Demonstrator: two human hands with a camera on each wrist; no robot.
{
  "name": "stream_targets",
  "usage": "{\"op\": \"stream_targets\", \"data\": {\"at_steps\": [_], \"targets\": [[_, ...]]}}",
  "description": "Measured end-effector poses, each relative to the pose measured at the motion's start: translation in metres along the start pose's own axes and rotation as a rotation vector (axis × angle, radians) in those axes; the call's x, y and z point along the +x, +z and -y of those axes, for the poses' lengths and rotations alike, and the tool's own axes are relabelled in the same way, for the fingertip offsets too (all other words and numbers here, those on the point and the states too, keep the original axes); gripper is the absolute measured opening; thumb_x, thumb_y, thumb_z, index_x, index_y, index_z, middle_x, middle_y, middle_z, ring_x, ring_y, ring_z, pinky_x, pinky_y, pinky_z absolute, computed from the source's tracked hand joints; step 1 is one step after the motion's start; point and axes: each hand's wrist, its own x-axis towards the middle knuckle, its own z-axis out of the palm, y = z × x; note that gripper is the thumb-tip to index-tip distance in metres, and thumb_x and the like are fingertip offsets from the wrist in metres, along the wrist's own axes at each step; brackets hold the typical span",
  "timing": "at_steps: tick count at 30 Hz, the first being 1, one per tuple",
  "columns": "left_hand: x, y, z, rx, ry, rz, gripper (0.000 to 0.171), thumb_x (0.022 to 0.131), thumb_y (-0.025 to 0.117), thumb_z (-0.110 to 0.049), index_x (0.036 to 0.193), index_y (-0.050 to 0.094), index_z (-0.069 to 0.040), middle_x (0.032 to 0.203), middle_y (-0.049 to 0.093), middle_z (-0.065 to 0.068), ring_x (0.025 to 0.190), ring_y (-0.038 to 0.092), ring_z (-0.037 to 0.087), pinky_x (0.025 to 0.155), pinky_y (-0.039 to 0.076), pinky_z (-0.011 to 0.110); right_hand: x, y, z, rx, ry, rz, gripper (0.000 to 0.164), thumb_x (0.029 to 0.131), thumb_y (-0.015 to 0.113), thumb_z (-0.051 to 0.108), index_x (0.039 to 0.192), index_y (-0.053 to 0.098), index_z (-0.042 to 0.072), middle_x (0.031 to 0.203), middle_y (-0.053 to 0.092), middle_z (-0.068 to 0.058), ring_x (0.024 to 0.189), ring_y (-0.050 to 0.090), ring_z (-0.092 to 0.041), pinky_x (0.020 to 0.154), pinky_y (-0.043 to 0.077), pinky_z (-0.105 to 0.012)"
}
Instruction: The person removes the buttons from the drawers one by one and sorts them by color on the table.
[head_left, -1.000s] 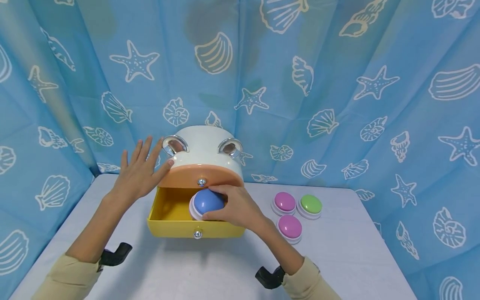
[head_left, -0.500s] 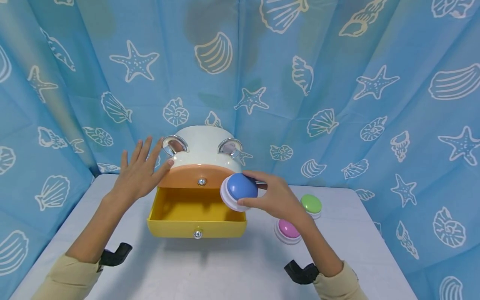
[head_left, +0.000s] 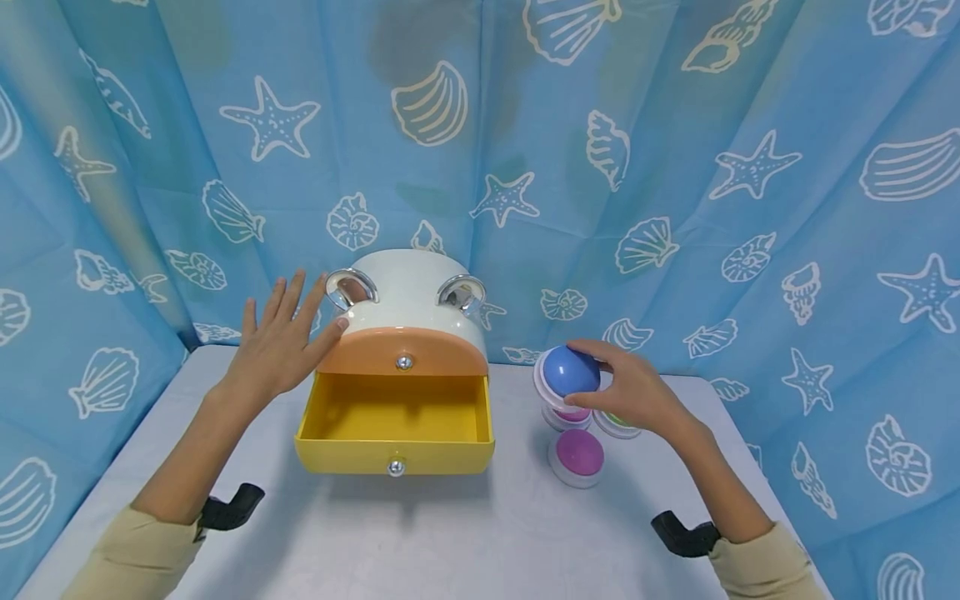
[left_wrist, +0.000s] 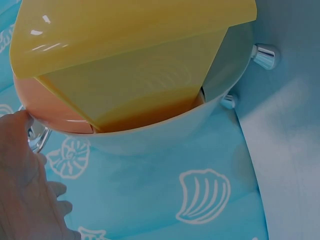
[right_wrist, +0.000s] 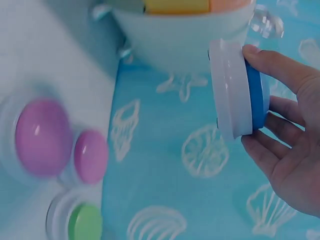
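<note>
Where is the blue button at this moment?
In the head view, the blue button is held in the right hand, right of the yellow drawer, partly covering the farther pink button.

No lettering can be read — nor any number or sign.

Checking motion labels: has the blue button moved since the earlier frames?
Yes, the blue button moved right, from the yellow drawer to past its right side, in the right hand.

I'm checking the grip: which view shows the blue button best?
Right wrist: the blue button is large, side-on, gripped by the right hand. Head shows it smaller, from the dome side; left wrist lacks it.
</note>
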Motion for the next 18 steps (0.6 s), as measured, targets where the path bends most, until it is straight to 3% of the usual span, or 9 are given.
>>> {"op": "stream_targets", "data": {"at_steps": [10, 18], "targets": [[0.000, -0.001, 0.000, -0.005, -0.001, -0.006, 0.082, 0.102, 0.029, -0.062, 0.161, 0.007, -0.011, 0.164, -0.001, 0.024, 0.148, -0.006, 0.047, 0.108, -0.014, 0.069, -0.010, -0.022, -0.055, -0.015, 0.122, 0.003, 0.079, 0.085, 0.081, 0.030, 0.148, 0.043, 0.001, 0.146, 0.042, -0.031, 0.127, 0.043, -0.056, 0.088, 0.051, -0.060], [0.000, -0.001, -0.002, -0.003, 0.003, -0.012, 0.082, 0.102, 0.030, -0.062, 0.161, 0.008, -0.011, 0.164, 0.001, 0.025, 0.148, -0.006, 0.047, 0.108, -0.014, 0.069, -0.022, -0.028, -0.104, -0.083, 0.143, -0.018, 0.075, 0.085, 0.080, 0.028, 0.144, 0.046, -0.004, 0.142, 0.044, -0.033, 0.122, 0.046, -0.057, 0.086, 0.051, -0.061]]}}
